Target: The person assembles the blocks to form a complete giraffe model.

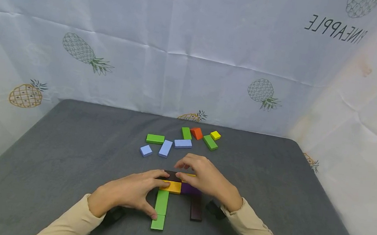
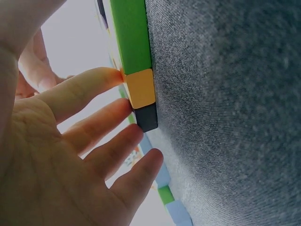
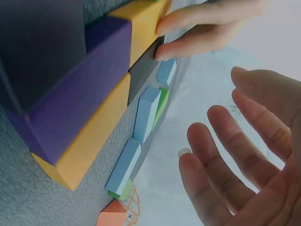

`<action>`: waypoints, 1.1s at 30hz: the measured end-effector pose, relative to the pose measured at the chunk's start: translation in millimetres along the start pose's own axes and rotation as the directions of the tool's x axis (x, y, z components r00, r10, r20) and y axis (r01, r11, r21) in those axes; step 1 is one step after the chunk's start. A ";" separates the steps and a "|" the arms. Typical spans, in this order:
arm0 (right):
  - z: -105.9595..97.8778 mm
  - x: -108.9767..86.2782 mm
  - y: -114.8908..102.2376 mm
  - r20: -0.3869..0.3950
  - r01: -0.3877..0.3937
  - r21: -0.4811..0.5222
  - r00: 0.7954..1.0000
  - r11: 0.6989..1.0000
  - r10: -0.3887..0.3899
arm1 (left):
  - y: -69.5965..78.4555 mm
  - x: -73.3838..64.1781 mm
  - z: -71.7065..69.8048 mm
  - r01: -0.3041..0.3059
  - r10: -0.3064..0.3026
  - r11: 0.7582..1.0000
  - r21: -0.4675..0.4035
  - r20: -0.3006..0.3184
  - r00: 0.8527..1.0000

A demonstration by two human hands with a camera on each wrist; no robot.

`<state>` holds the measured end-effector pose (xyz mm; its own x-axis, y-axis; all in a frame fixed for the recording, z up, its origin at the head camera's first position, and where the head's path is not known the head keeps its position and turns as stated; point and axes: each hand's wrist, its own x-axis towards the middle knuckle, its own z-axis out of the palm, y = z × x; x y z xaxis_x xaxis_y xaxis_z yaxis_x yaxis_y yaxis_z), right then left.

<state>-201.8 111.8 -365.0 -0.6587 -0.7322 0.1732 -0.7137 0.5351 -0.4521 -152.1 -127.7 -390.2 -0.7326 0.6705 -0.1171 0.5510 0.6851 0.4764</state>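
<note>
Two rows of blocks lie side by side on the grey table. In the near row are a yellow block point(image 1: 174, 187) and a purple block point(image 1: 190, 189); behind them, a black block point(image 1: 174, 176) and another yellow block point(image 3: 101, 134). Green blocks point(image 1: 162, 201) extend toward me from the left end, a dark brown block point(image 1: 196, 209) from the right. My left hand point(image 1: 133, 190), fingers spread, touches the left ends of the black and yellow blocks; its thumb is by the green ones. My right hand point(image 1: 207, 177) hovers over the right part with nothing in its loosely bent fingers.
Farther back lie loose blocks: green point(image 1: 155, 139), light blue point(image 1: 165, 148), orange-red point(image 1: 196, 133) and small yellow point(image 1: 215, 135) among them. A white pineapple-print cloth point(image 1: 179, 77) hangs behind the table point(image 1: 259, 168).
</note>
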 end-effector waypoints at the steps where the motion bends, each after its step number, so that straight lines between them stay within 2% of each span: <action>1: -0.3 2.4 0.7 0.003 0.007 -0.001 1.000 1.000 -0.007 | -0.1 0.0 0.0 0.002 -0.002 1.000 -0.002 0.002 1.000; 8: 0.9 18.8 6.4 0.047 0.030 0.005 0.998 1.000 -0.030 | -0.9 0.3 0.9 -0.002 0.002 1.000 0.000 0.006 1.000; 13: 3.4 30.3 9.3 0.086 0.035 -0.030 0.996 0.999 -0.033 | -0.7 0.0 1.7 -0.004 0.004 1.000 -0.003 0.008 1.000; 19: 4.9 43.9 11.7 0.146 0.011 -0.053 0.989 0.999 -0.003 | -0.6 -0.7 1.8 -0.018 0.018 1.000 0.003 0.000 1.000; 24: 8.1 55.3 14.5 0.193 0.023 -0.064 0.981 0.998 -0.010 | -0.9 -1.1 2.2 -0.025 0.025 1.000 0.019 -0.015 1.000; 33: 13.5 73.9 15.8 0.232 0.000 -0.082 0.973 0.997 0.019 | -1.3 -1.2 0.6 -0.022 0.022 1.000 0.016 -0.012 1.000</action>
<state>-258.5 60.4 -371.2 -0.5993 -0.7993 -0.0430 -0.7304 0.5681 -0.3792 -151.7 -129.2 -391.3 -0.7252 0.6818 -0.0961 0.5731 0.6751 0.4646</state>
